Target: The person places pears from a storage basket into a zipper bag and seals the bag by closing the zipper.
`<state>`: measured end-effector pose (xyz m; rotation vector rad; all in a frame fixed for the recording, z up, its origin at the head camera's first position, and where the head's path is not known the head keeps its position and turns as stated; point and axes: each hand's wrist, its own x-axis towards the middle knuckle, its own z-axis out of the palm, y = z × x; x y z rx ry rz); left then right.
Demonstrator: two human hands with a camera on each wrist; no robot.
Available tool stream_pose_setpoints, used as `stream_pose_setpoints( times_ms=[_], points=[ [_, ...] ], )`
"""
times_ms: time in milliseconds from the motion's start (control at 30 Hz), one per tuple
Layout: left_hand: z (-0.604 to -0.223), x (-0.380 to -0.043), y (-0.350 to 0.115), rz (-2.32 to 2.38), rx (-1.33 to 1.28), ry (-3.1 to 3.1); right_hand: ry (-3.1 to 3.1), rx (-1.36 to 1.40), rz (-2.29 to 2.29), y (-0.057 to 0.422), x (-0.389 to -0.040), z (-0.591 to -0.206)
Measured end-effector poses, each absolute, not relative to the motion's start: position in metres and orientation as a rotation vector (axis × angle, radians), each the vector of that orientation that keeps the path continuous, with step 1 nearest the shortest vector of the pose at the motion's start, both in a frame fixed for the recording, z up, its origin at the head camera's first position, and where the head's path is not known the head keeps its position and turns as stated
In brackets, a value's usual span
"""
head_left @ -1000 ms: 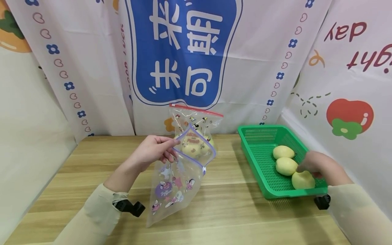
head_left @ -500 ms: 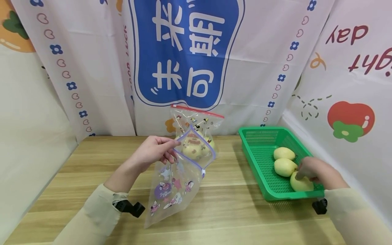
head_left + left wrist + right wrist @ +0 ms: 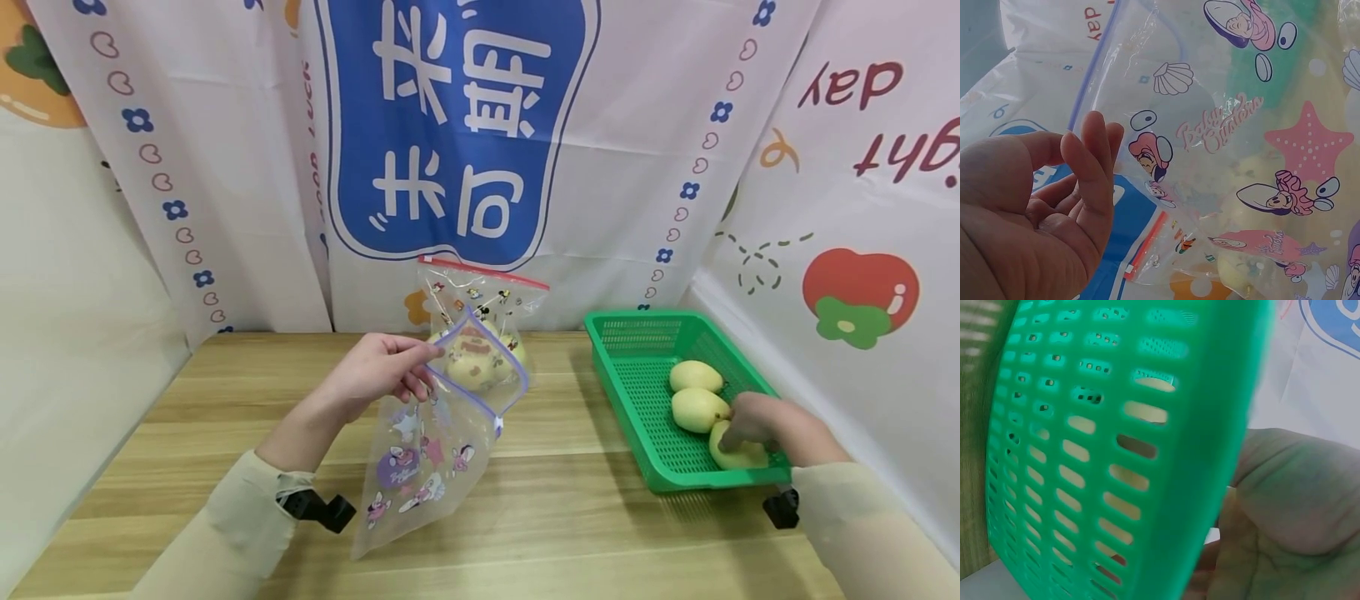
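Note:
My left hand [image 3: 384,367] pinches the rim of a clear zip bag [image 3: 431,467] with a purple edge, a white slider and shell and starfish prints. The bag hangs with its mouth spread; in the left wrist view its printed side [image 3: 1222,125] fills the right. My right hand [image 3: 768,423] reaches into a green plastic basket [image 3: 630,417], fingers curled over the nearest pale yellow pear [image 3: 738,454]. Two more pears [image 3: 699,409] lie beside it. In the right wrist view the basket's slotted wall [image 3: 1085,450] hides my fingertips and most of the fruit.
Behind the held bag stands a second zip bag [image 3: 487,283] with a red edge, several pale yellow fruits inside it. The wooden table [image 3: 570,533] ends at a printed cloth [image 3: 630,167] at the back. A white side wall [image 3: 847,200] rises close beyond the basket.
My right hand has shifted slightly down and left, its fingers settling over the nearest pear, which has moved a little left. My left hand keeps its pinch on the bag.

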<state>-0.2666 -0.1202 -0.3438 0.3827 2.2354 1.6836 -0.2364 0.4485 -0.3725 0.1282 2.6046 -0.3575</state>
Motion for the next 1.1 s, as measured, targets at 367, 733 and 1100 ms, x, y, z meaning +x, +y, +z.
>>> stream_pose_setpoints(
  times_ms=[367,733,1100],
  points=[
    [-0.345,-0.267,-0.12,1.686,0.378,2.22,2.584,0.107,-0.395,0.452,-0.235,-0.378],
    [-0.344,-0.267,-0.121,1.696,0.379,2.212,2.661,0.092,-0.458,0.463,-0.233,-0.373],
    [-0.345,-0.268,-0.122,1.7,0.374,2.208,2.873,0.209,-0.584,0.465,-0.235,-0.351]
  ],
)
